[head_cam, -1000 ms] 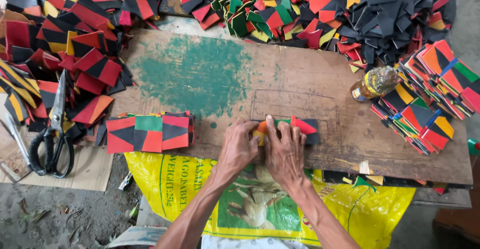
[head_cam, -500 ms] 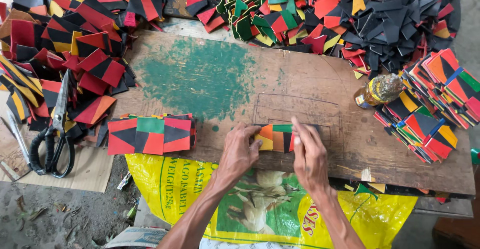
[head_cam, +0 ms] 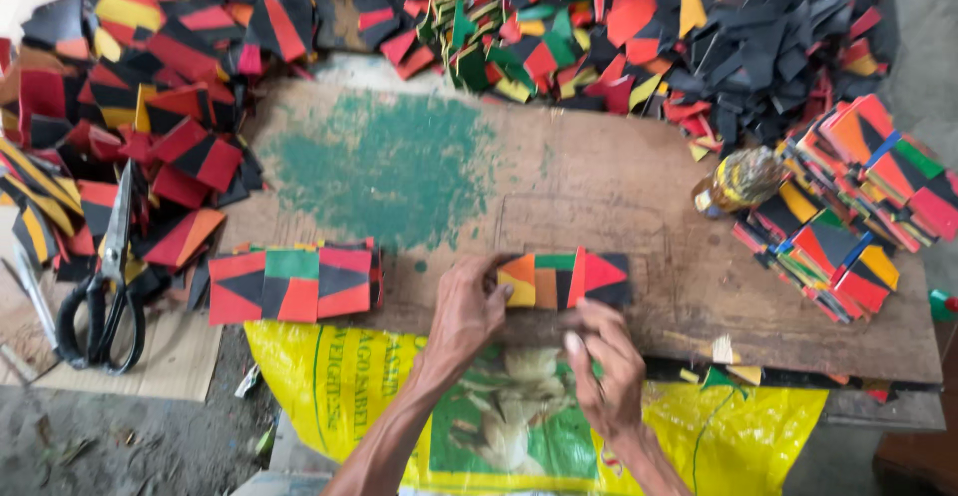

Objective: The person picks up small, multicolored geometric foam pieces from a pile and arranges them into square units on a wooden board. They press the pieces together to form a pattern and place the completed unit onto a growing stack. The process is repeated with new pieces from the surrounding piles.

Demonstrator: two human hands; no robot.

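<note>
A worn brown wooden board (head_cam: 619, 207) with a patch of green paint lies across the work area, and everything here is placed by it. On its near edge, about the middle, sits a short row of joined patchwork pieces in orange, yellow, green, red and black (head_cam: 565, 280). The person's left hand (head_cam: 467, 314) rests on the board at the left end of this row, fingers curled and their tips pressing on the yellow and orange end piece. The right hand (head_cam: 602, 361) hangs just off the board's near edge below the row, loosely curled with the thumb raised toward the row; whether it pinches anything cannot be told. Further left along the same near edge lies a second, longer strip of red, green and black patchwork squares (head_cam: 292, 284), well apart from both hands. Off the board's left end, black-handled metal scissors (head_cam: 101, 281) lie closed on cardboard. At the board's right end stands a small glass bottle with a yellowish label (head_cam: 740, 181), next to neat stacks of coloured pieces (head_cam: 858, 212). Beyond the far edge are loose heaps of red, black, yellow and green scraps (head_cam: 619, 27). A yellow printed plastic sack (head_cam: 329, 386) spreads out under the near edge.
</note>
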